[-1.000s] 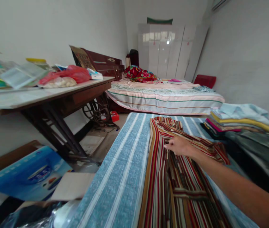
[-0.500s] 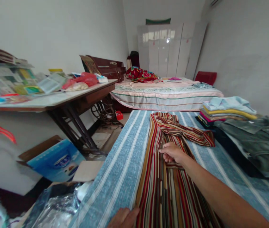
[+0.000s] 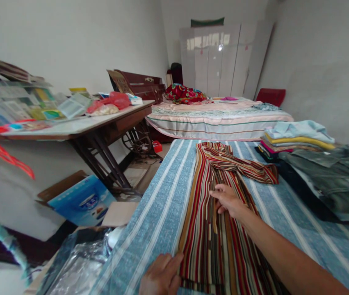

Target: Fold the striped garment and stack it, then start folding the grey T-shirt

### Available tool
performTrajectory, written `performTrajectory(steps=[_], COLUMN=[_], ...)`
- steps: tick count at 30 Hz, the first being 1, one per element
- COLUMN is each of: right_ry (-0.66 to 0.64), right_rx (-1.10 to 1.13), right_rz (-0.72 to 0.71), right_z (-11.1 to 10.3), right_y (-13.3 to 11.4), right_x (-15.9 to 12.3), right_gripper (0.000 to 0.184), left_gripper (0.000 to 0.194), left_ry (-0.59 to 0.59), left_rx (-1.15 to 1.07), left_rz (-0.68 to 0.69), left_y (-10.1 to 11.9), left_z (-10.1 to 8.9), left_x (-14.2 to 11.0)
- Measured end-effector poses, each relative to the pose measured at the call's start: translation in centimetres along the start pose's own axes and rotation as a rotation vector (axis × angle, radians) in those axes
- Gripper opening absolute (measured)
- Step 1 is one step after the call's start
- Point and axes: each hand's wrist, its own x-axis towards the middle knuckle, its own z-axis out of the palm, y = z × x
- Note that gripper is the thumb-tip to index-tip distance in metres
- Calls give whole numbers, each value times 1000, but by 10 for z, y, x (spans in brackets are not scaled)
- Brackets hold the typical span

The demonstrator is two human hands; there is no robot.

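A long striped shirt in red, tan, black and cream lies lengthwise on a blue bedspread with white stripes. Its collar end is at the far side, and one sleeve stretches out to the right. Over the middle of the shirt is my right hand, fingers apart and holding nothing; I cannot tell whether the fingertips touch the cloth. Low in the view, my left hand rests flat at the shirt's left edge near the hem, its fingertips against the fabric.
To the right are a stack of folded clothes and dark green garments. A cluttered sewing-machine table stands left, above a blue carton and clear plastic wrapping. Another bed and a wardrobe are behind.
My right hand has opened from a pinch and let go of the shirt. More of my left hand and the hem now show, as the view has shifted slightly.
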Motion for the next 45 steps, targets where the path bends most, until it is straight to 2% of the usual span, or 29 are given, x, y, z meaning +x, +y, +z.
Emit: performTrajectory(steps=[3, 6, 10, 15, 21, 24, 27, 30, 32, 34, 38, 41, 45], right_ry=[5, -29, -56, -28, -274, -344, -282, -243, -253, -257, -246, -270, -180], right_rx=[-7, -36, -39, -27, -186, -252, -189, -164, -191, -247, -426, -485, -668], right_rz=[-45, -73, -113, -75, -139, -193, -229, -173, -119, -121, -283, -338, -369], right_z=[3, 7, 4, -9, -4, 1, 1, 0, -1, -2, -2, -2, -5], right_y=[6, 13, 14, 17, 40, 50, 51, 49, 50, 53, 61, 63, 60], right_x=[-13, -23, -31, -41, -75, -85, -87, -85, -87, -91, -104, -111, -116], right_gripper=[61, 74, 65, 55, 76, 64, 41, 27, 26, 35, 55, 51, 37], left_gripper=[37, 37, 36, 35, 31, 32, 35, 36, 36, 35, 32, 32, 33], left_ry=[-63, -94, -96, -66, -80, -93, -77, -73, -83, -102, -149, -188, -218], left_rx=[-8, 3, 25, 53, 61, 59, 41, 30, 21, 11, 15, 20, 8], left_rz=[-7, -10, -5, 39, 67, 53, 48, 63, 70, 75, 103, 117, 130], left_y=[1, 1, 3, 9, 10, 9, 7, 5, 6, 7, 8, 6, 3], left_z=[-2, -3, -5, -9, -12, -10, -7, -5, -7, -10, -17, -19, -19], left_x=[1, 0, 3, 8, 10, 7, 3, 0, 0, 1, 4, 4, 2])
